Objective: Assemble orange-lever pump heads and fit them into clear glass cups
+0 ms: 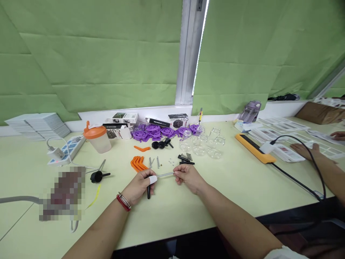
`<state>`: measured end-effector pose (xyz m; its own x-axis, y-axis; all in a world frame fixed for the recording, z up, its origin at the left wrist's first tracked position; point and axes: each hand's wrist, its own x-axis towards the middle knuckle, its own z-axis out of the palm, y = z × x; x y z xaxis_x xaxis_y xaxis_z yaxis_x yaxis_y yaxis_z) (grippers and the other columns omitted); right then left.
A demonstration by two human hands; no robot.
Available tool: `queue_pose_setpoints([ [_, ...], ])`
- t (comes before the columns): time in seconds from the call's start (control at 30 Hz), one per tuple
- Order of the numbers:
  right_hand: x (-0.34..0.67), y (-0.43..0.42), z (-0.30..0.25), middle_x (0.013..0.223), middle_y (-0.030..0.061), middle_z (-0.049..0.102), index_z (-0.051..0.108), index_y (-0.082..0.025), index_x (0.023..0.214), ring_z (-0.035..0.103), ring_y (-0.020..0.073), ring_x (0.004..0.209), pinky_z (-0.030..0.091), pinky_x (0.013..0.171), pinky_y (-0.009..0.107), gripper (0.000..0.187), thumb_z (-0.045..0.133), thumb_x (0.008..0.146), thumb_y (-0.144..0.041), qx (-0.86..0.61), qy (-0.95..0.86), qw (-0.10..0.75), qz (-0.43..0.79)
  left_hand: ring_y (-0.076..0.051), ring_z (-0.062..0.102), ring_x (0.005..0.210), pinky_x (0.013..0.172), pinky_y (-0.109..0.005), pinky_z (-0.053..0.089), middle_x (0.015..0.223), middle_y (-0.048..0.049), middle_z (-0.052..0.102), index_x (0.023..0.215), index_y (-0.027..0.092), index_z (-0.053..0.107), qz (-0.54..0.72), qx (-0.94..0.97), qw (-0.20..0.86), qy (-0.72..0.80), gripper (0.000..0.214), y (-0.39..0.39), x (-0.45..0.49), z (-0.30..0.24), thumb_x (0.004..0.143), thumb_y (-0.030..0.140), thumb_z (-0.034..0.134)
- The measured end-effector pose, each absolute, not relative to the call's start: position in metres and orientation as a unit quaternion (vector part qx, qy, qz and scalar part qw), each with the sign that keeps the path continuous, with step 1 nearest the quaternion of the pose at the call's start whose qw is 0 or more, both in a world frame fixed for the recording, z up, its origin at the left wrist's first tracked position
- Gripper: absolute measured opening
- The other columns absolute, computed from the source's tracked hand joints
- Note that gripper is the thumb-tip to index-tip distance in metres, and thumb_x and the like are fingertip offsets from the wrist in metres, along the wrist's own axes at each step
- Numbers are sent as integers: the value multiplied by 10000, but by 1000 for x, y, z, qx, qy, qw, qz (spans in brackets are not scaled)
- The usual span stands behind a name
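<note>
My left hand (pixel 141 183) is closed around a black plastic part with a handle (pixel 148 192) that points down below the fingers. White tape wraps its thumb. A thin metal rod (pixel 165 175) runs from the left hand across to my right hand (pixel 187 176), whose fingertips pinch its far end. Beyond the left hand lie orange curved levers (pixel 138 163) and loose metal screws (pixel 158 162). Black tubes (pixel 186 163) and springs (pixel 188 156) lie just past the right hand. A similar black part with a rod (pixel 97 176) rests to the left.
Purple plastic pieces (pixel 153 132), black round parts (pixel 161 144) and glass jars (pixel 199 148) stand farther back. An orange-lidded cup (pixel 99 138) and power strip (pixel 67 149) are left, a yellow power strip (pixel 253 149) right. Another person's hand (pixel 306 150) rests on cards at right.
</note>
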<state>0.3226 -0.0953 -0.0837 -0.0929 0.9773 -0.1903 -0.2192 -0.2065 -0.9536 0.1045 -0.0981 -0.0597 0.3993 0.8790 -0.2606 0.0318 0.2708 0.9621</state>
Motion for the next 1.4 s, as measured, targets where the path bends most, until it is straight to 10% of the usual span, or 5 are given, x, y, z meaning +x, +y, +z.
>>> queue_pose_setpoints([
  [0.9,320,-97,-82,459,-47,497,512,-168,671,383,62,372,310,356,198,234,640,733,-354,-518,-445,444,580,-86,457,451,475,-243,416,571,57,494,751,181,496,322,529,647,445,183,-93,107,-63,746,316,620],
  [1.13,323,-93,-88,419,-56,467,500,-176,651,353,58,340,276,340,198,275,634,743,-398,-513,-452,445,578,-93,502,655,597,-215,403,773,40,539,910,187,508,329,584,621,405,422,-92,98,-67,568,179,753],
  [1.4,324,-93,-87,416,-76,429,477,-185,666,328,49,338,258,342,181,301,577,784,-443,-489,-480,451,572,-109,493,621,588,-235,390,729,47,506,893,210,446,352,596,594,410,295,-93,100,-72,722,305,667],
])
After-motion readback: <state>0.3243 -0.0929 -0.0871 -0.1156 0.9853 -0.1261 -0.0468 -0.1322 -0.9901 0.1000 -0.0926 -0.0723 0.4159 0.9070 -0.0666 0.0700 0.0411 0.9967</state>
